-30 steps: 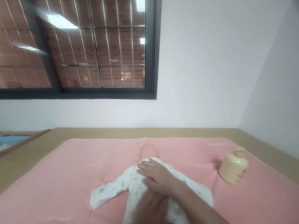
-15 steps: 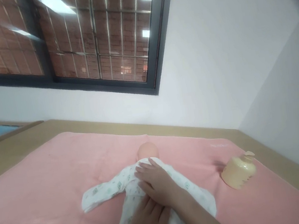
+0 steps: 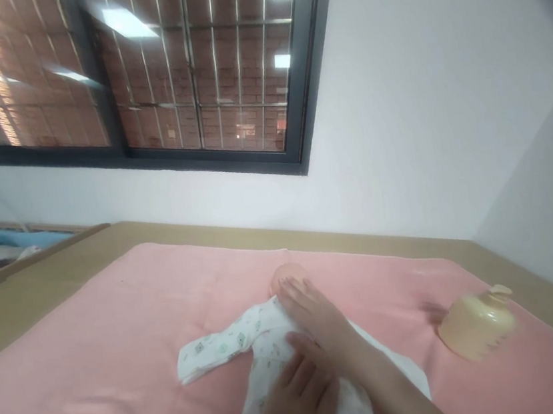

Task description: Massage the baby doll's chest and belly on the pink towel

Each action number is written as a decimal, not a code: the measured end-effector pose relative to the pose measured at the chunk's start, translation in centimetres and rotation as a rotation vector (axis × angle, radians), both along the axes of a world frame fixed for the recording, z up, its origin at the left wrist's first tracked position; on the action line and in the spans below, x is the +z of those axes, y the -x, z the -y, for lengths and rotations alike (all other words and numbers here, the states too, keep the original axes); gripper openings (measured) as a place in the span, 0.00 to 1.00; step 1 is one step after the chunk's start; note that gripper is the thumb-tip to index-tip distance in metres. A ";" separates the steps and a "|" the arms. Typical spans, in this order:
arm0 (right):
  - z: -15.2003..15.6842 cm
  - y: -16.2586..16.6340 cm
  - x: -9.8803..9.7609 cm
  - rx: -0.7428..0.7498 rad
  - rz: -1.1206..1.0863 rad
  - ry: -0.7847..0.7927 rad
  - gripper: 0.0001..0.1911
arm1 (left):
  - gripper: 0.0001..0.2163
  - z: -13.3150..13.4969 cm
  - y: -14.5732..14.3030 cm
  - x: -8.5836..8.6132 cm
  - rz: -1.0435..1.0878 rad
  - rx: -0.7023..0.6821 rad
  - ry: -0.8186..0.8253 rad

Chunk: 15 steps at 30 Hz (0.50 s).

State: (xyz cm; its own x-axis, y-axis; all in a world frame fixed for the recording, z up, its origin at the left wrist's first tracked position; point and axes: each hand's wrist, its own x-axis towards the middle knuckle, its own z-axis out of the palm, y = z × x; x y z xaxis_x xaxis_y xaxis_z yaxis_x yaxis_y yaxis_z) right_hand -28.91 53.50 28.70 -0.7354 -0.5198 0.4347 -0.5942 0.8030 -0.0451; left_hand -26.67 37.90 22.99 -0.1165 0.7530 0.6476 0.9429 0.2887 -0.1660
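Note:
A baby doll [image 3: 268, 362] in a white long-sleeved outfit with small green prints lies on a pink mat [image 3: 133, 318]. Its round bald head [image 3: 289, 273] points away from me, and one sleeve stretches out to the left. My right hand [image 3: 315, 316] lies over the upper body, fingers stretched out with their tips at the neck and lower head. Closer to me, my left hand [image 3: 302, 395] rests on the lower body, its fingers extended and slightly blurred. The right forearm covers much of the doll's right side.
A cream-yellow bottle [image 3: 477, 325] with a spouted top sits at the mat's right. Behind the tan tabletop [image 3: 351, 241] are a white wall [image 3: 405, 104] and a dark-framed barred window [image 3: 215, 157]. Blue and pale cloths [image 3: 23, 237] lie beyond the left edge.
My right hand has moved forward along the doll, from its upper back to the neck and head. My left hand stays on the lower body. The whole view has shifted slightly.

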 end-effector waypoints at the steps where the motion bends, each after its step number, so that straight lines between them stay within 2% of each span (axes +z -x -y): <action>1: -0.2 -0.1 0.1 0.022 0.084 -0.035 0.32 | 0.15 -0.3 0.1 -0.7 -0.019 0.026 -0.055; 3: -0.4 -0.4 0.3 0.036 0.197 -0.081 0.33 | 0.10 -0.7 0.2 -1.7 -0.046 0.071 -0.142; 5: -0.3 -0.7 0.4 0.003 0.194 -0.068 0.35 | 0.08 -1.0 0.2 -2.3 -0.060 0.079 -0.153; 10: 0.3 -1.1 0.4 0.056 0.197 -0.080 0.29 | 0.11 -1.1 0.1 -2.1 -0.068 0.086 -0.158; 15: 0.3 -1.5 0.5 0.051 0.163 -0.060 0.33 | 0.11 -1.3 0.3 -2.5 -0.093 0.056 -0.212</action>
State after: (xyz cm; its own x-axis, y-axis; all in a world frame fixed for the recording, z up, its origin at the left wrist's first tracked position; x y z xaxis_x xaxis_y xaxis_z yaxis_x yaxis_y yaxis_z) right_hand -27.38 53.21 29.24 -0.7658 -0.5796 0.2784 -0.6228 0.7763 -0.0969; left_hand -26.98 39.23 20.53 -0.0861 0.5932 0.8004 0.9079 0.3775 -0.1820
